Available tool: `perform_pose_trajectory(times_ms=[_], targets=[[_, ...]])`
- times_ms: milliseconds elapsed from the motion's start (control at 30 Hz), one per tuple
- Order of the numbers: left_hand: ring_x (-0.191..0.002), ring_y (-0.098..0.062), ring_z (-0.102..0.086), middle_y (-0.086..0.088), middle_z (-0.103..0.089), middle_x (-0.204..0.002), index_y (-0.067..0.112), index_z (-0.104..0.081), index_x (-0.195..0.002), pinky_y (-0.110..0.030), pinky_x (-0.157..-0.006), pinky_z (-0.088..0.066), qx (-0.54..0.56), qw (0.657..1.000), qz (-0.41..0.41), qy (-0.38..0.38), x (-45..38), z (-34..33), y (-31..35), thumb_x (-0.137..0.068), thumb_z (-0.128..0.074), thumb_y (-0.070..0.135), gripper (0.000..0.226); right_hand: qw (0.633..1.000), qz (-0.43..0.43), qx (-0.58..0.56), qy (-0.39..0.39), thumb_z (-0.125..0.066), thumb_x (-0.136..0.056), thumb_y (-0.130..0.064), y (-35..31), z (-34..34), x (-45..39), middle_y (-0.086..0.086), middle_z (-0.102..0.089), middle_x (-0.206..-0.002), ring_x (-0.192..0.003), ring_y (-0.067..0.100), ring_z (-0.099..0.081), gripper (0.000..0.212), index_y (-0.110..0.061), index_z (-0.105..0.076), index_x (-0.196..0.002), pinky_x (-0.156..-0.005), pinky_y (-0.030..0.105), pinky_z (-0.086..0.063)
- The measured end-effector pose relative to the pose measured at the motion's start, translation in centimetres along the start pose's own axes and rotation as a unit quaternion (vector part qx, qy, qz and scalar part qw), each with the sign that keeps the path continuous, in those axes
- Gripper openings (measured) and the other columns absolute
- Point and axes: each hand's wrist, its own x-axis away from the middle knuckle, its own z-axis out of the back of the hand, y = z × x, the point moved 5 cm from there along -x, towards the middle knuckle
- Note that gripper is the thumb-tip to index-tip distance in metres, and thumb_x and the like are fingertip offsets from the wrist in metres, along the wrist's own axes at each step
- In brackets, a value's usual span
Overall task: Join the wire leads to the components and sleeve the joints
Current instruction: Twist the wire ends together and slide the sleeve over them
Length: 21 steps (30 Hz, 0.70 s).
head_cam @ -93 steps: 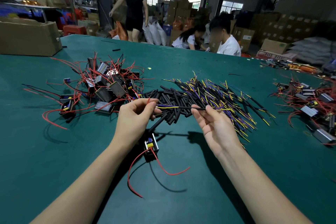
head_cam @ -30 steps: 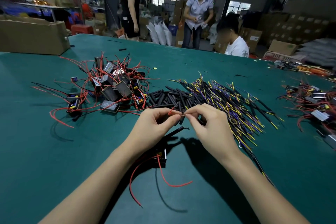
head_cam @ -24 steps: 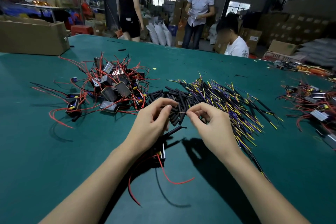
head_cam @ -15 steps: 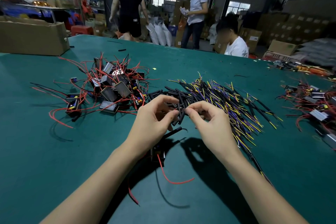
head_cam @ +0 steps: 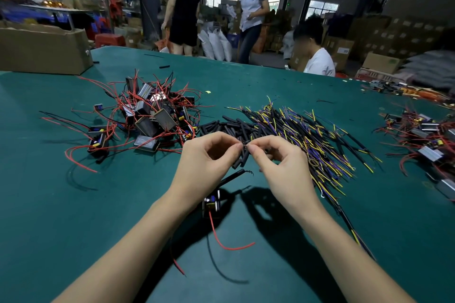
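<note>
My left hand [head_cam: 209, 162] and my right hand [head_cam: 278, 165] meet fingertip to fingertip above the green table [head_cam: 61, 216], both pinching a thin wire joint [head_cam: 245, 146]. Below my left wrist hangs a small black component [head_cam: 211, 203] with a yellow and blue top. A red lead [head_cam: 229, 243] trails from it, and a black sleeved lead [head_cam: 232, 177] sticks up with bare strands at its tip. A black wire lead [head_cam: 352, 229] runs along my right forearm. Black sleeve pieces [head_cam: 234, 128] lie just behind my hands.
A heap of components with red wires [head_cam: 147, 115] lies at back left. Yellow, purple and black leads [head_cam: 307, 135] spread to the right. More components [head_cam: 423, 140] sit at the far right. A cardboard box [head_cam: 41, 50] stands at back left. People stand and sit beyond the table.
My hands came together from apart and now pinch the joint between fingertips. The component stayed hanging under my left wrist. People in the background walked about.
</note>
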Motion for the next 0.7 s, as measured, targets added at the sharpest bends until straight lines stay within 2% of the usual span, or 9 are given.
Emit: perform_pose_trajectory(times_ms=[67,167,333,433,500,600,633,700], targets=[[-0.063,-0.011,-0.061,-0.005,-0.07,-0.07,0.005,-0.073,-0.082,-0.028,-0.066,-0.051,0.003,1.0,0.003,0.0,0.0,0.0,0.1,-0.086,-0.067,0.007,0.008,1.0,0.015,0.002,0.001,-0.068,-0.087,-0.012,-0.3,0.1,0.0,-0.003,-0.068,-0.083,-0.072,0.002,-0.059,0.013,-0.025,-0.071,-0.085,-0.07,0.015,-0.045],[-0.064,-0.017,-0.062,-0.007,-0.071,-0.071,0.004,-0.073,-0.081,-0.027,-0.064,-0.049,0.003,1.0,0.004,-0.002,0.0,0.0,0.4,-0.085,-0.067,0.006,0.008,0.999,0.032,-0.004,-0.001,-0.07,-0.085,-0.012,-0.7,0.2,0.1,-0.007,-0.067,-0.084,-0.075,0.004,-0.059,0.015,-0.026,-0.073,-0.088,-0.072,0.014,-0.044],[-0.057,-0.001,-0.053,0.001,-0.066,-0.064,0.004,-0.073,-0.077,-0.014,-0.059,-0.041,-0.004,1.0,0.005,-0.018,-0.1,-0.2,0.5,-0.084,-0.068,0.004,0.009,0.997,0.072,0.006,0.013,-0.071,-0.083,-0.011,-1.1,0.4,0.0,-0.009,-0.065,-0.081,-0.076,0.008,-0.06,0.012,-0.023,-0.072,-0.081,-0.07,0.014,-0.042],[-0.055,-0.003,-0.053,0.002,-0.065,-0.06,0.008,-0.073,-0.073,-0.015,-0.058,-0.044,0.001,0.998,0.042,-0.041,-0.3,-0.2,0.2,-0.084,-0.067,0.007,0.013,0.99,0.126,0.055,0.015,-0.07,-0.083,-0.014,-1.5,0.8,0.1,-0.01,-0.063,-0.085,-0.074,0.011,-0.059,0.007,-0.021,-0.072,-0.081,-0.065,0.025,-0.047],[-0.052,-0.003,-0.05,0.005,-0.061,-0.055,0.008,-0.073,-0.068,-0.012,-0.055,-0.041,0.016,0.992,0.1,-0.08,-0.7,-0.2,-0.4,-0.083,-0.066,0.008,0.016,0.971,0.2,0.129,0.014,-0.068,-0.086,-0.016,-2.0,0.9,0.4,-0.007,-0.06,-0.088,-0.071,0.01,-0.058,0.004,-0.018,-0.071,-0.083,-0.061,0.033,-0.049],[-0.051,-0.007,-0.046,0.005,-0.057,-0.054,0.007,-0.071,-0.065,-0.019,-0.059,-0.038,0.036,0.973,0.181,-0.139,-1.0,0.0,-1.3,-0.08,-0.067,0.015,0.018,0.911,0.328,0.248,0.035,-0.065,-0.088,-0.012,-2.8,0.5,1.4,0.001,-0.062,-0.087,-0.071,0.015,-0.059,0.007,-0.012,-0.07,-0.082,-0.051,0.034,-0.048],[-0.052,-0.007,-0.046,0.005,-0.058,-0.055,0.01,-0.072,-0.065,-0.021,-0.06,-0.038,0.035,0.972,0.182,-0.146,-1.0,0.1,-1.3,-0.081,-0.067,0.016,0.017,0.905,0.338,0.256,0.038,-0.065,-0.088,-0.011,-2.7,0.4,1.6,0.002,-0.062,-0.087,-0.071,0.015,-0.059,0.007,-0.011,-0.069,-0.082,-0.051,0.033,-0.048],[-0.054,-0.009,-0.051,0.006,-0.062,-0.059,0.016,-0.072,-0.073,-0.021,-0.058,-0.042,0.002,0.985,0.109,-0.137,-0.9,0.0,-0.7,-0.084,-0.067,0.012,0.012,0.931,0.29,0.22,0.026,-0.064,-0.088,-0.016,-2.3,0.6,1.2,-0.002,-0.06,-0.09,-0.071,0.012,-0.057,0.007,-0.013,-0.068,-0.084,-0.055,0.033,-0.049]])
